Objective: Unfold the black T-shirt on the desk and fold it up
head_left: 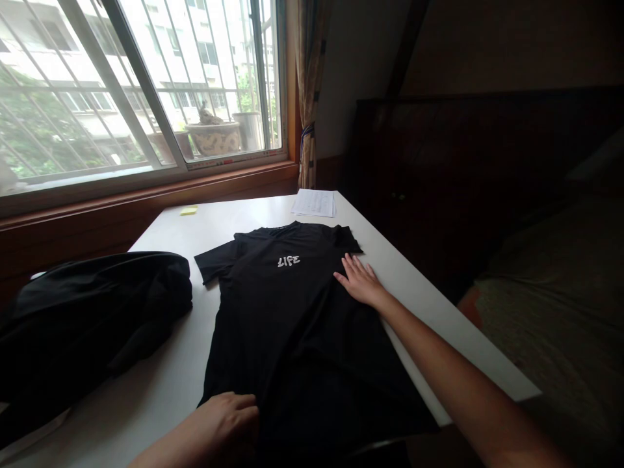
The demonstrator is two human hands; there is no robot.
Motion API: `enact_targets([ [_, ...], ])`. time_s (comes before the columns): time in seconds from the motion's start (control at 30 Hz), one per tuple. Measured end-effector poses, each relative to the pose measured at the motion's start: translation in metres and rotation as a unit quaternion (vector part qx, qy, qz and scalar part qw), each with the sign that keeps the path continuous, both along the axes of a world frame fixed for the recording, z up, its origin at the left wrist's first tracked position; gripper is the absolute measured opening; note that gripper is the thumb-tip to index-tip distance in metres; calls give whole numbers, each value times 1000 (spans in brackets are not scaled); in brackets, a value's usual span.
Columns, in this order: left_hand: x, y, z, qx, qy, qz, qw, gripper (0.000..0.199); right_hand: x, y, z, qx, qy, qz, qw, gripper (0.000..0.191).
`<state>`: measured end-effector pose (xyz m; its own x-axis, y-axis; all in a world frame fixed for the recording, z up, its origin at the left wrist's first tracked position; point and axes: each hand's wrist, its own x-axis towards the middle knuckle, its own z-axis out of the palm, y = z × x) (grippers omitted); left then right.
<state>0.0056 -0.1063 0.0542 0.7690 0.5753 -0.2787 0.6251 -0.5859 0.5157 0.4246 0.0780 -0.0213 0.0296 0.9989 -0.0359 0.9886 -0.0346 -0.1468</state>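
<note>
A black short-sleeved T-shirt (292, 312) with a small white print on its chest lies spread on the white table (219, 221), collar toward the far end. My right hand (359, 279) rests flat with fingers spread on the shirt's right side, just below the sleeve. Near the lower left edge of the shirt, my left hand (229, 416) is closed, its fingers curled against the fabric and pinching it. A few folds run diagonally across the middle of the shirt.
Dark cloth (97, 318) is heaped on the table's left side. Papers (314, 203) and a yellow sticky pad (188, 210) lie at the far end. Beyond are a barred window and a curtain (308, 97). A greenish cover (550, 292) is at the right.
</note>
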Motion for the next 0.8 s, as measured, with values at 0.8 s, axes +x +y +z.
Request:
enact_targets([
  [0.8,12,13,30,-106,47,-14,993,10,72,31,-16,143,192,45,970,56],
])
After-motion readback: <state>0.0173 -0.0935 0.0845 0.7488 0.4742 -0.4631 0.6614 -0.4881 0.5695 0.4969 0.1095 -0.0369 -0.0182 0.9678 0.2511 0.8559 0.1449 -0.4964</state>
